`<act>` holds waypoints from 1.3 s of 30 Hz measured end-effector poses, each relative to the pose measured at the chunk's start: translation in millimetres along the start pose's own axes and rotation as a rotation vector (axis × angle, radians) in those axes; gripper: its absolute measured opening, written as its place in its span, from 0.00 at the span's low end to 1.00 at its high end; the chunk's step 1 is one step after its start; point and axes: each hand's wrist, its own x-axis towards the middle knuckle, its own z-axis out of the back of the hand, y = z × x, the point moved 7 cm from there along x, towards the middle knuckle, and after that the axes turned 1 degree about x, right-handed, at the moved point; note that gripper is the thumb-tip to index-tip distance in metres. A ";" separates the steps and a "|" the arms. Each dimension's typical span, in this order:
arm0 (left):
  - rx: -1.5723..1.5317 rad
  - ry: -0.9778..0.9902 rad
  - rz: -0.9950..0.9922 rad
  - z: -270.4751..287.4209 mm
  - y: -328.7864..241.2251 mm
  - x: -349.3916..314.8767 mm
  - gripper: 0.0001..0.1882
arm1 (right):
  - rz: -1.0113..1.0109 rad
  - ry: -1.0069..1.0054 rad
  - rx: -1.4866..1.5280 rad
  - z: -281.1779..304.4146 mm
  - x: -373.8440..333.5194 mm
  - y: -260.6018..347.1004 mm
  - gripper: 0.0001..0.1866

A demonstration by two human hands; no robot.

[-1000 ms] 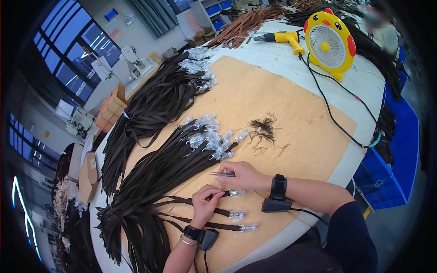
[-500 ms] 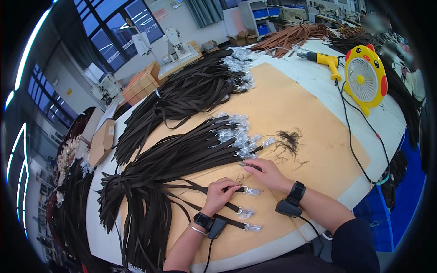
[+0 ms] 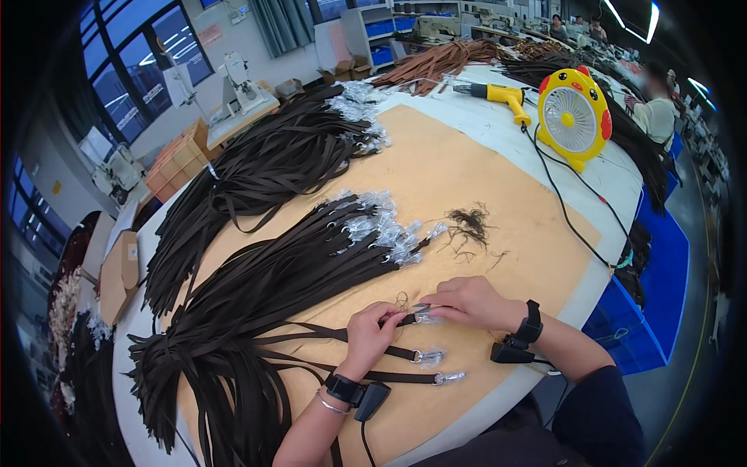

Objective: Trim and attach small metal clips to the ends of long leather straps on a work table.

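My left hand point(image 3: 372, 333) pinches a dark strap point(image 3: 407, 320) close to its end, where a metal clasp is wrapped in clear plastic. My right hand point(image 3: 476, 302) grips small thread snips point(image 3: 422, 307), their metal blades at the strap end by my left fingertips; the fingers cover most of the tool. Just below, two more straps lie apart on the brown sheet, with plastic-wrapped clasps point(image 3: 430, 358) at their ends. Beyond my hands rests a thick bundle of dark straps point(image 3: 288, 253), its wrapped clasps point(image 3: 381, 226) gathered at the right end.
A second strap bundle point(image 3: 257, 159) lies farther back. Thread scraps point(image 3: 469, 224) sit on the brown sheet point(image 3: 537, 233). At the far right stand a yellow fan point(image 3: 572, 117) and a yellow heat gun point(image 3: 502, 96) with trailing cords. A blue bin point(image 3: 657, 296) is beside the table; a person point(image 3: 654, 109) is beyond.
My right hand has brought the snips down to the strap end at my left fingers. The left hand still pinches the strap. The whole view has swung rightward.
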 end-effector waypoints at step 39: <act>-0.019 0.047 0.069 -1.1 3.6 -3.3 0.02 | 0.011 0.078 0.039 -25.0 5.9 8.0 0.13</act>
